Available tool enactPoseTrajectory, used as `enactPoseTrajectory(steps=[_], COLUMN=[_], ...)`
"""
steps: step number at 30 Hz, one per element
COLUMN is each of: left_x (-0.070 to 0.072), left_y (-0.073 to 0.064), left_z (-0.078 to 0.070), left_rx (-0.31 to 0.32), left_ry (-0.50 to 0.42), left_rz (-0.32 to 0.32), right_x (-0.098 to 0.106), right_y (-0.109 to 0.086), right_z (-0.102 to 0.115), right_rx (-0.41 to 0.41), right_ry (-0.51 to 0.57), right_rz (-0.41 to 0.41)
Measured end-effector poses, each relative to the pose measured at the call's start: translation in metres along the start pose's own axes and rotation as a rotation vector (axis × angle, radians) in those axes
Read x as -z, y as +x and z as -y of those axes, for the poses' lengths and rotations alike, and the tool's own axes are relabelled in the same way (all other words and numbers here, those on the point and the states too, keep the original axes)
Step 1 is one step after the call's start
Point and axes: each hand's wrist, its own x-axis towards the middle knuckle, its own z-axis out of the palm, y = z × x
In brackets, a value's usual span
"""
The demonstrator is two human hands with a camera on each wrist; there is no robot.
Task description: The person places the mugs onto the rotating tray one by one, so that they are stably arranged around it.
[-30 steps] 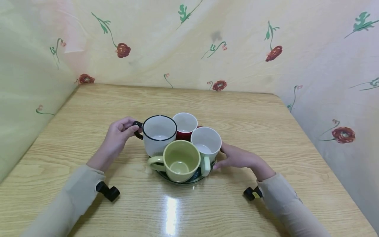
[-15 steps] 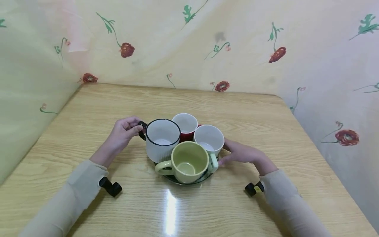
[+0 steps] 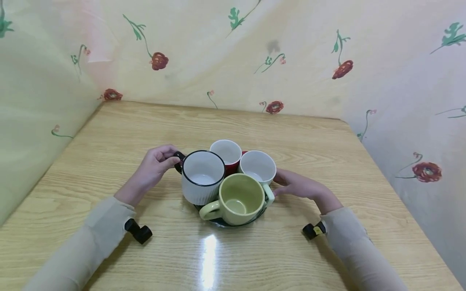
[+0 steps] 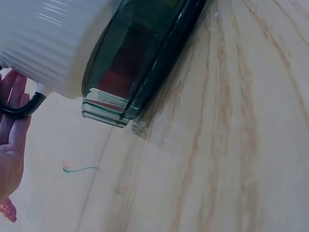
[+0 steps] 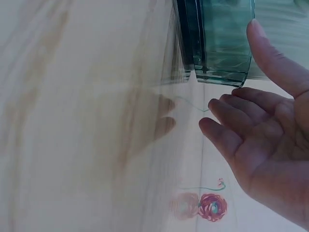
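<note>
My left hand (image 3: 156, 163) pinches the black handle of a white ribbed mug (image 3: 199, 193) with a black rim. This mug stands at the left of a dark green glass dish (image 4: 120, 67). At the dish's front is a yellow-green mug (image 3: 242, 198), its handle pointing left. A pale mint mug (image 3: 257, 165) stands on the right, and a smaller red mug (image 3: 233, 167), white inside, at the back. My right hand (image 3: 298, 185) is at the dish's right side with fingers extended. In the right wrist view its thumb (image 5: 275, 60) touches the glass; the fingers are just beside it.
The light wood table (image 3: 127, 125) has a glossy top with a bright reflection near its front. Pale cloth (image 3: 204, 48) printed with red flowers hangs behind and at both sides. A small black device (image 3: 139, 231) is strapped at each wrist.
The mugs have turned together counterclockwise: the yellow-green one went right, the white one came nearer, the mint one moved back. My left hand followed slightly right, still on the handle.
</note>
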Motion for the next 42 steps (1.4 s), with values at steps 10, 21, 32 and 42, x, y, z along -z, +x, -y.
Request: enactPoseTrajectory(steps=[10, 21, 32, 42], left_x=[-0.001, -0.003, -0.005, -0.001], left_y=[0.004, 0.008, 0.011, 0.011], left_z=[0.004, 0.008, 0.013, 0.017], left_rx=[0.006, 0.013, 0.064, 0.073], left_ry=[-0.067, -0.094, -0.021, -0.056], left_rz=[0.028, 0.035, 0.069, 0.108], right_x=[0.002, 0.003, 0.002, 0.001], right_y=[0.001, 0.001, 0.003, 0.004], right_z=[-0.004, -0.006, -0.007, -0.006], right_rx=[-0.005, -0.007, -0.001, 0.019], right_ry=[0.043, 0.048, 0.065, 0.068], right_rz=[0.027, 0.021, 0.024, 0.023])
